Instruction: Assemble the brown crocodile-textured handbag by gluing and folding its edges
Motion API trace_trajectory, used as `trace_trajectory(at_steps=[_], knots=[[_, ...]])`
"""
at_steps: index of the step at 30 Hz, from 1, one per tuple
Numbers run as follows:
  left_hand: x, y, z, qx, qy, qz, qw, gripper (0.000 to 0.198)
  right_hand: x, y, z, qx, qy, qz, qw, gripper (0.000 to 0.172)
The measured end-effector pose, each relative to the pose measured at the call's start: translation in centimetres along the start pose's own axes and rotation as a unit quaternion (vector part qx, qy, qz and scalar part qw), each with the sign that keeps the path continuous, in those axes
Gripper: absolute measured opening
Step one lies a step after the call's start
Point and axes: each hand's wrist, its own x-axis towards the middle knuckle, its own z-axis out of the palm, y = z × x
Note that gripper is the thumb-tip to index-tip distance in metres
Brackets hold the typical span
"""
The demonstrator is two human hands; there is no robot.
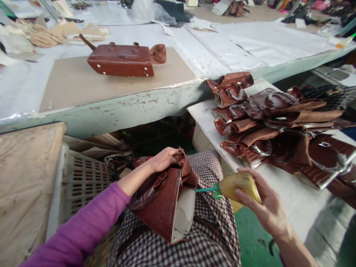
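Note:
A brown crocodile-patterned handbag [164, 207] lies tilted across my lap, its pale inside showing at the near right end. My left hand [165, 158] is closed on the brown lining at the bag's upper edge. In my right hand [267, 205] is a squeeze bottle [237, 186] of yellowish liquid, held on its side with fingers and thumb around it. Its green cap and thin blue-green nozzle [205, 190] point left, with the tip at the bag's open end. Whether the tip touches the bag, I cannot tell.
Another brown bag [122, 59] lies on a tan board [66, 83] on the white-covered table. Several unfinished brown bags [278, 122] are piled on a side table [289, 193] at right. A white plastic basket [85, 178] stands at left beside a brown-covered surface [25, 185].

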Motion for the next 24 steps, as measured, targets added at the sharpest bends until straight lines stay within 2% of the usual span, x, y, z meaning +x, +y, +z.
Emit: trace_trajectory(at_steps=[8, 15, 21, 24], knots=[[0.2, -0.1, 0.1, 0.001, -0.013, 0.017, 1.0, 0.036, 0.3, 0.1, -0.1, -0.008, -0.047, -0.037, 0.998, 0.047], [0.2, -0.2, 0.3, 0.0, -0.013, 0.015, 1.0, 0.036, -0.6, -0.3, -0.2, 0.06, -0.119, -0.016, 0.991, 0.048], [0.3, -0.4, 0.3, 0.007, -0.014, 0.011, 1.0, 0.035, -1.9, -0.8, -0.2, 0.083, -0.151, -0.006, 0.985, 0.047], [0.3, -0.5, 0.4, 0.006, -0.016, 0.013, 1.0, 0.035, -1.9, -0.6, -0.2, 0.084, -0.144, -0.002, 0.986, 0.048]])
